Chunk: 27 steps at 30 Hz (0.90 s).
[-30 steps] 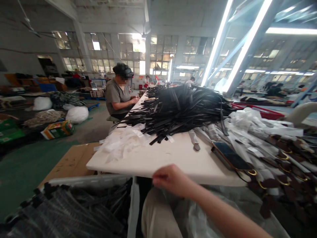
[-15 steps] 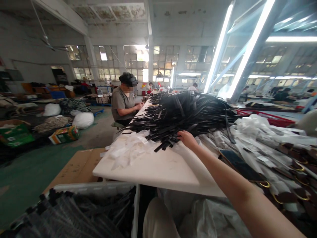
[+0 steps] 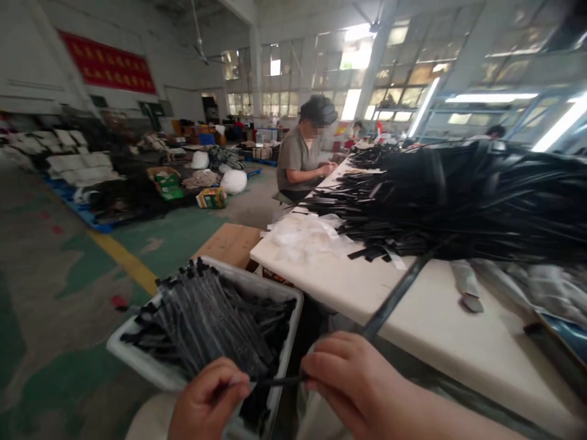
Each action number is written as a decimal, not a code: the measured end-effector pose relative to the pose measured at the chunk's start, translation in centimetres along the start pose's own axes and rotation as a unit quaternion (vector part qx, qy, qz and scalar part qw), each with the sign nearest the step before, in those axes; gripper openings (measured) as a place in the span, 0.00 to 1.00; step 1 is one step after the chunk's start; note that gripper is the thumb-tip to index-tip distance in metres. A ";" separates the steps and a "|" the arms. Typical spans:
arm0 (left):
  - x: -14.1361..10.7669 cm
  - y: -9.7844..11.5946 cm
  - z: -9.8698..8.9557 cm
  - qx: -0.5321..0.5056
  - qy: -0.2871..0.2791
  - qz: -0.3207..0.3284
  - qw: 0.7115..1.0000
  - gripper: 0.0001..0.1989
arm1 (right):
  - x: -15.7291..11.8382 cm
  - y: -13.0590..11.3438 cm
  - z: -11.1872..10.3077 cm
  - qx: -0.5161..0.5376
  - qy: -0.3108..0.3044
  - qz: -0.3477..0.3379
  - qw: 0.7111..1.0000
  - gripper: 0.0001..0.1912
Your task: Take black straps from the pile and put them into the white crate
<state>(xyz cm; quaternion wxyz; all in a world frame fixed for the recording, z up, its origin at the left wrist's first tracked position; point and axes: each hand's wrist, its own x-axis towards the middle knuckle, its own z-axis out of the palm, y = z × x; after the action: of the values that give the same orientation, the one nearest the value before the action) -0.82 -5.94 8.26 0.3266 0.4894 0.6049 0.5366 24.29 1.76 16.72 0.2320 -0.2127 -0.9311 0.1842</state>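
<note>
Head view: our left hand (image 3: pixel 206 400) and right hand (image 3: pixel 351 379) stand apart, both pinching a thin black strap (image 3: pixel 279 381) that appears to rise past the right hand. Judged step: handling this single strap above the white plastic crate (image 3: pixel 247 276) of black straps (image 3: pixel 206 324); the next move calls for keeping both grips firm. Beyond lie the white table (image 3: pixel 440 324) and the heaped black straps (image 3: pixel 458 201).

A factory workshop, with black straps (image 3: pixel 458 195) heaped on a long worktable (image 3: pixel 440 324).
</note>
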 end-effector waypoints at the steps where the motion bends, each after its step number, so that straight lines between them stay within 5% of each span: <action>1: -0.1 0.3 -0.3 0.014 -0.012 0.009 1.000 0.15 | 0.6 -0.6 1.0 0.010 -0.010 0.005 1.000 0.11; 6: -1.1 1.1 -1.7 0.077 -0.044 0.028 0.996 0.07 | 2.4 0.0 3.1 0.045 -0.054 0.024 0.997 0.10; 27: -1.1 -0.1 -1.4 0.067 -0.044 0.019 0.997 0.09 | 1.8 0.0 2.9 0.039 -0.116 0.027 0.992 0.08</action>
<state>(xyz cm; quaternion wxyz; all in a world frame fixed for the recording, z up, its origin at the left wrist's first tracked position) -1.79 -7.39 8.34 0.3093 0.5442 0.6152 0.4793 21.41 1.93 14.91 0.1259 -0.2057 -0.9379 0.2494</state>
